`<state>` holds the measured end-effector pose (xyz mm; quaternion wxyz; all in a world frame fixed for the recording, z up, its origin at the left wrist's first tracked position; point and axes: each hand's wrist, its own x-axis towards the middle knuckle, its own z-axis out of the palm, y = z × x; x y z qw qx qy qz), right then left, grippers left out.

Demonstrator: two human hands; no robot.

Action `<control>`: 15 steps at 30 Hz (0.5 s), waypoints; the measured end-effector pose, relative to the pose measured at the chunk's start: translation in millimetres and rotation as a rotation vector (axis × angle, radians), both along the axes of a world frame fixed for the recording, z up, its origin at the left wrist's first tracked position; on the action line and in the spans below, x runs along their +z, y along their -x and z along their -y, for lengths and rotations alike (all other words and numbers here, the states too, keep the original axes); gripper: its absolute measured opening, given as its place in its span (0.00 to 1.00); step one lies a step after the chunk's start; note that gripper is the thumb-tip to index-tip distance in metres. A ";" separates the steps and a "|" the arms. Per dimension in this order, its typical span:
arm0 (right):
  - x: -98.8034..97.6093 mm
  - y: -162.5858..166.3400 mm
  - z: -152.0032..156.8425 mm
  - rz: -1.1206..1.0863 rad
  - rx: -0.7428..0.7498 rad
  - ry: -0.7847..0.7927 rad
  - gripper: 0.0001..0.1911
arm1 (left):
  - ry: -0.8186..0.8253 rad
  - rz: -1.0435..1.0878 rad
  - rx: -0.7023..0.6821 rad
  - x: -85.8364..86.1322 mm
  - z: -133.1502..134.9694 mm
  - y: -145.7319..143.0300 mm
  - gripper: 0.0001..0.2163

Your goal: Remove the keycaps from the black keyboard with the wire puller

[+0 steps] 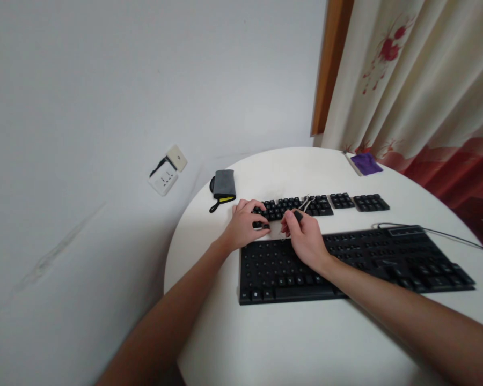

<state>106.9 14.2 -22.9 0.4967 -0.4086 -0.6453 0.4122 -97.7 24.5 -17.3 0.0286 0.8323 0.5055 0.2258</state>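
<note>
My left hand (245, 225) is at the left end of a row of loose black keycaps (284, 206). Its thumb and index finger close around a keycap (261, 225) lying just in front of that row. Pinched in my right hand (306, 236) is a wire keycap puller (306, 202), its metal loops sticking up past the fingers over the row; part of it is hidden by the hand. Under my right wrist lies the black keyboard (298, 293), its upper left part bare of caps, with keys on its bottom row and right side.
Two more keycap groups, a small block (341, 201) and a wider one (371, 202), sit farther right on the white round table (282, 343). A grey pouch (224, 184) stands back left, a purple cloth (366, 164) back right. The keyboard's cable (434, 231) runs right. Wall sockets (163, 178) are at left.
</note>
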 end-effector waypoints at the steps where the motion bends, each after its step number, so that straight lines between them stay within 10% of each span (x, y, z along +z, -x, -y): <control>1: 0.0 -0.1 0.4 -0.002 0.003 0.000 0.24 | 0.000 -0.003 0.001 0.6 0.0 0.8 0.05; 15: -0.3 0.3 0.8 -0.024 0.014 -0.005 0.23 | -0.017 0.003 0.085 0.1 -0.3 -1.2 0.22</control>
